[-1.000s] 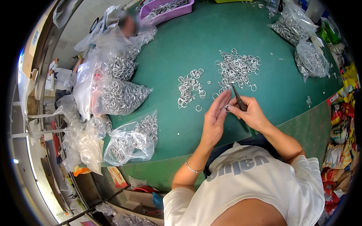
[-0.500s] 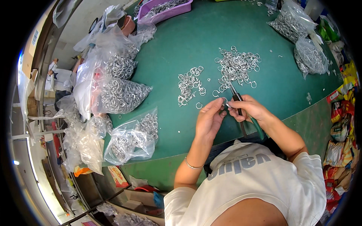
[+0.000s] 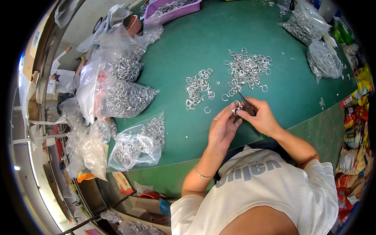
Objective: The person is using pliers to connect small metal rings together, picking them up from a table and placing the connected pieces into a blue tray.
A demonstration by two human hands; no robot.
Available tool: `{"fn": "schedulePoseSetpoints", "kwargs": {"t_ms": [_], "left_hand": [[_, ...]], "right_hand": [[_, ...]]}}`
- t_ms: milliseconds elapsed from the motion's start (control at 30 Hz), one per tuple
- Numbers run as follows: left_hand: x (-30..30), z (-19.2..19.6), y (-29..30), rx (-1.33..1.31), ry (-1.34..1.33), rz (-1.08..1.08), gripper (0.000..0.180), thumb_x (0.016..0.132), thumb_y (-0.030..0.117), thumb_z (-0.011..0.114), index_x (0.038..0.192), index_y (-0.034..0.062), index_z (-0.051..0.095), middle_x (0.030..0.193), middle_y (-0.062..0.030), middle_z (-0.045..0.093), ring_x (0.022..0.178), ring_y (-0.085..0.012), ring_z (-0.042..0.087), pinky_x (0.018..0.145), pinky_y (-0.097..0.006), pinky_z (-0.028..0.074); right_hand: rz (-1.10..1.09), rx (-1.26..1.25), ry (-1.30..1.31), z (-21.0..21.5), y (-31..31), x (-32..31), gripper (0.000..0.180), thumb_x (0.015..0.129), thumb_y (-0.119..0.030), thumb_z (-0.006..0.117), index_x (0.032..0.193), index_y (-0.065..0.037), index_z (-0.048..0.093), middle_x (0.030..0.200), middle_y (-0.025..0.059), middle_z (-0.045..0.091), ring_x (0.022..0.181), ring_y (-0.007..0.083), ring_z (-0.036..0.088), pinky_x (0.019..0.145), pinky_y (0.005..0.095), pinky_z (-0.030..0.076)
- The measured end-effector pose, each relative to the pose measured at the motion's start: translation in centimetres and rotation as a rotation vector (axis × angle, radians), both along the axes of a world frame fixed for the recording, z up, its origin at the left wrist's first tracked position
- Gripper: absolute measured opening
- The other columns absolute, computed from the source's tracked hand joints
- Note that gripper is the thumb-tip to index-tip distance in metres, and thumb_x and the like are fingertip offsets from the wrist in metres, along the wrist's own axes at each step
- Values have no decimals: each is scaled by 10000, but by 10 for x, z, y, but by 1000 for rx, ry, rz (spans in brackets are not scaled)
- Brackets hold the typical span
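- Metal ring (image 3: 234,111): held at the fingertips, above the green table (image 3: 172,55), just short of the larger ring pile (image 3: 250,68).
- Left hand (image 3: 221,129): pinches the ring.
- Right hand (image 3: 263,118): grasps dark pliers (image 3: 246,105), thumb at the ring.
- Smaller ring pile (image 3: 199,87): left of the larger.
- Clear bag of rings (image 3: 127,100): farther left.

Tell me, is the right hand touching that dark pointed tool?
Touching: the head view shows the dark pointed tool gripped in the right hand, its narrow tip jutting out beyond.
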State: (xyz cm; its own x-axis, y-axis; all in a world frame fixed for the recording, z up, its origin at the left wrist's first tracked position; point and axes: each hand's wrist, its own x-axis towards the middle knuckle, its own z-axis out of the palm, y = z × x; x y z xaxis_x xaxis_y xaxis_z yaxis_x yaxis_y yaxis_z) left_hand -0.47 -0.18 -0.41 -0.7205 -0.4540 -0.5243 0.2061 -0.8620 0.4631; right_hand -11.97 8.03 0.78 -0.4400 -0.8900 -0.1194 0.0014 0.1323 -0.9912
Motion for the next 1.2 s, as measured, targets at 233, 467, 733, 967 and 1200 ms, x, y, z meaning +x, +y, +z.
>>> {"fn": "schedulePoseSetpoints", "kwargs": {"t_ms": [233, 467, 733, 967, 1200], "left_hand": [[4, -3, 7, -369, -105, 13, 213, 855, 127, 551, 1022, -3, 578, 945, -66, 598, 840, -137, 564, 723, -279, 463], [12, -5, 6, -1314, -224, -64, 328, 781, -57, 563, 1104, -14, 532, 1014, -102, 563, 865, -158, 566, 709, -256, 476], [7, 5, 13, -1600, -353, 29, 225, 726, -59, 584, 941, 3, 615, 910, -137, 612, 845, -284, 588, 811, -325, 438], [19, -6, 4, -893, -230, 103, 219, 842, 18, 537, 1044, -49, 590, 866, -86, 614, 821, -110, 548, 755, -238, 431], [15, -13, 9, -981, -225, 133, 290, 887, 35, 456, 1162, -38, 511, 914, -76, 534, 826, -119, 513, 761, -229, 410]], "right_hand": [[30, 85, 166, 0, 2, -11, 158, 822, -140, 597, 758, -7, 539, 551, -44, 401, 511, 28, 311, 445, 224, 258], [88, 147, 37, 8, 0, -18, 236, 838, -202, 573, 711, -13, 511, 531, -12, 464, 496, 54, 385, 449, 239, 312], [243, 208, -54, 10, 0, -19, 253, 861, -230, 549, 702, -40, 500, 556, -35, 444, 518, 46, 371, 462, 235, 301], [238, 206, 404, 7, 4, -17, 243, 807, -217, 612, 733, -22, 488, 534, 41, 467, 468, 177, 396, 458, 308, 321], [275, 170, 693, 0, 6, -1, 295, 755, -240, 656, 741, -21, 459, 574, 122, 509, 546, 338, 504, 485, 417, 345]]}}
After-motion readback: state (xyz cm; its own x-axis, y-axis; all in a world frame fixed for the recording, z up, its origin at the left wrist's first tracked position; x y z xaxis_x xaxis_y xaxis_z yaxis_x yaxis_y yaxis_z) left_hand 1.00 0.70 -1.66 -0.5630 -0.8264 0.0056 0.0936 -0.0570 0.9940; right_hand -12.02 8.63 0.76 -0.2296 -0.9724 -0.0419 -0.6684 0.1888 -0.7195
